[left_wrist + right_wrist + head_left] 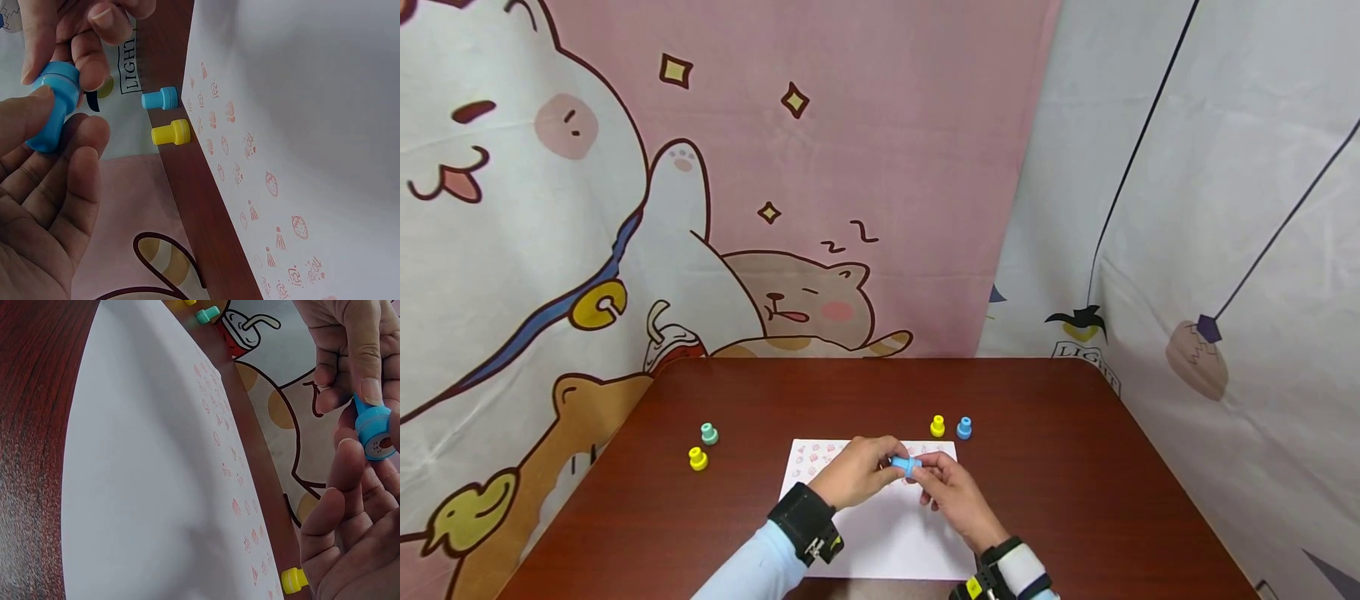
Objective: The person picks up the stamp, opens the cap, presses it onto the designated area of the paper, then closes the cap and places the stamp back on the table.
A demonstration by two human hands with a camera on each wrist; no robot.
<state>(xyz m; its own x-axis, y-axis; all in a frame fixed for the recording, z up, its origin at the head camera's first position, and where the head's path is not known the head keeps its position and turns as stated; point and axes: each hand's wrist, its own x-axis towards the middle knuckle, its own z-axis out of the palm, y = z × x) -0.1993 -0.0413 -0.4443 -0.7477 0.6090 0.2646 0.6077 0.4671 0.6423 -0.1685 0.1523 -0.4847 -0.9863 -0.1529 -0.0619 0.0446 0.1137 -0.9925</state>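
Observation:
Both hands meet over the paper around one small blue stamp [906, 465]. My left hand [857, 473] pinches its narrow handle between thumb and fingers. On the wider end, the fingertips and thumb of my right hand [953, 493] take hold. The right wrist view shows a pale round face with dark dots and a reddish patch on the wide end of the blue stamp [374, 425], partly covered by a fingertip. Below the hands lies a white sheet of paper [895, 542], its far part covered with rows of small red prints [272, 184].
Beyond the paper's far right corner stand a yellow stamp [937, 427] and another blue stamp [964, 428]. Left of the paper are a green stamp [709, 433] and a second yellow stamp [698, 458]. A printed cloth [880, 150] hangs behind the brown table [1075, 508].

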